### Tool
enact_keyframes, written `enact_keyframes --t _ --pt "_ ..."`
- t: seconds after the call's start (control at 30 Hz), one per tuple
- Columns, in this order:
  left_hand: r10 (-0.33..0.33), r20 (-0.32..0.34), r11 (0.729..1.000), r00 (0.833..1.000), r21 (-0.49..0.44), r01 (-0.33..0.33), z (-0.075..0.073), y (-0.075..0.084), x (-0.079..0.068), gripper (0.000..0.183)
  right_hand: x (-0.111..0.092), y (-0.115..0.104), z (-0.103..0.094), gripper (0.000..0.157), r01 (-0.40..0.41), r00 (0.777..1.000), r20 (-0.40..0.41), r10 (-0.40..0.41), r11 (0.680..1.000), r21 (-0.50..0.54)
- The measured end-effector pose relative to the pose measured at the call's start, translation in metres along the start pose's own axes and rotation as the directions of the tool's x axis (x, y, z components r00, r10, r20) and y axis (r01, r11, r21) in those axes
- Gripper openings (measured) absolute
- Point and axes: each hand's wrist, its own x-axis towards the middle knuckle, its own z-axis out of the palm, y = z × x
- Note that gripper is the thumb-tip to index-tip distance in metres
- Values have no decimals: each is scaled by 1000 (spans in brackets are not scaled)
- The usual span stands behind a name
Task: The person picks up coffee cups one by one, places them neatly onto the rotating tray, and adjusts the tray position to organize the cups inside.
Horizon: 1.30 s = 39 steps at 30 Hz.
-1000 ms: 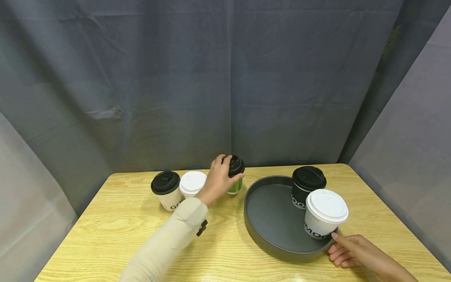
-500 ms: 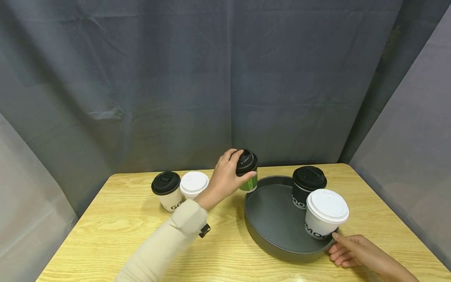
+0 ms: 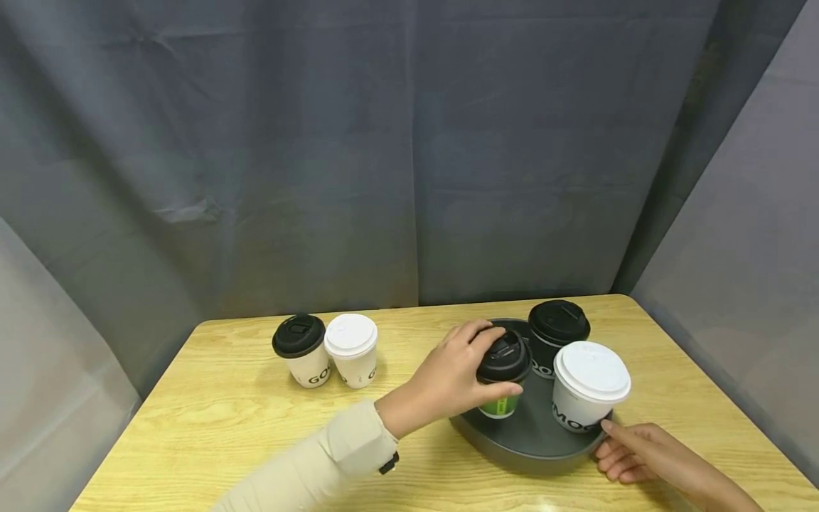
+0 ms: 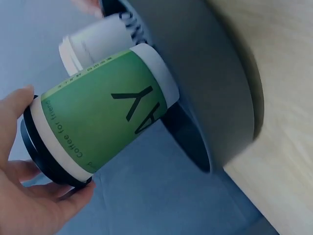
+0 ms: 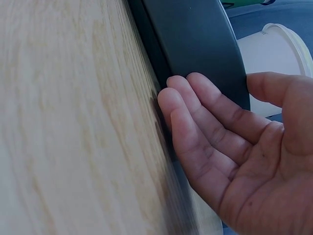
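My left hand [image 3: 451,373] grips a green paper coffee cup [image 4: 110,110] by its black lid, thumb on one side and fingers on the other. The cup is over the left part of a round dark-grey pan [image 3: 512,455]; whether its base touches the pan floor I cannot tell. My right hand [image 3: 640,455] holds the pan's near-right rim, thumb at the top edge and fingers against the outer wall [image 5: 200,39]. Inside the pan stand a black cup with a black lid [image 3: 558,323] and a white cup with a white lid [image 3: 591,377].
On the left of the wooden table [image 3: 211,419], a white cup with a black lid [image 3: 302,348] stands beside a white cup with a white lid [image 3: 352,348]. A grey curtain [image 3: 320,156] hangs behind the table's back edge.
My left hand has carried the green cup from the back middle of the table rightward and nearer, over the pan. My right hand has stayed at the pan's rim.
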Motion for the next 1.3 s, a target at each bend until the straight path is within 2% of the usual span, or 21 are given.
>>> enact_keyframes --t 0.2,0.4,0.87,1.1,1.3 --pt "67 63 997 996 28 -68 12 14 -5 75 0 0 0 55 2 1000 1 -2 1000 -3" --pt "110 115 994 987 16 -112 21 20 -6 75 0 -1 -1 56 -8 1000 -3 8 1000 -12" --pt "164 166 986 972 5 -167 36 30 -5 76 0 0 -1 57 -13 1000 3 13 1000 -19" --pt "191 160 981 968 -6 -192 39 32 -6 75 1 0 -2 57 -6 1000 8 6 1000 -10" --pt "187 152 982 971 -27 -185 40 31 -8 76 1 0 -1 57 -9 1000 6 9 1000 -8"
